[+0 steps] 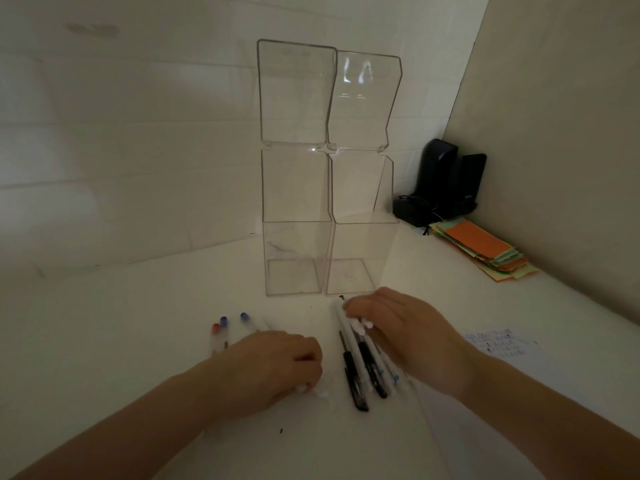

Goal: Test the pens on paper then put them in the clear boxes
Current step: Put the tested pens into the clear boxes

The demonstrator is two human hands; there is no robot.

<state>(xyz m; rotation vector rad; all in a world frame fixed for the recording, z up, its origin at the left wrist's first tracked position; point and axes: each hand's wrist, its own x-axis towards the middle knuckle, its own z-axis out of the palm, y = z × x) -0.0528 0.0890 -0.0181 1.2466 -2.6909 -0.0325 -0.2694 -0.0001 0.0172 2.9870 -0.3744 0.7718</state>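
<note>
Two clear boxes (pixel 329 216), two hands (pixel 273 368)

Both forearms reaching forward, left hand (pixel 273 367) palm down with fingers curled under, right hand (pixel 398 327) palm down, fingers bent, wrists apart.

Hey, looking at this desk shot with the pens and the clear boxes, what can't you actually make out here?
- Head view: how many pens lie under the left hand; the hand covers them.
- Which pens the right hand actually grips; its fingers hide their upper parts.
- Printing on the paper at right: too small and dim.
- The dark devices in the corner: too dark to identify.
</note>
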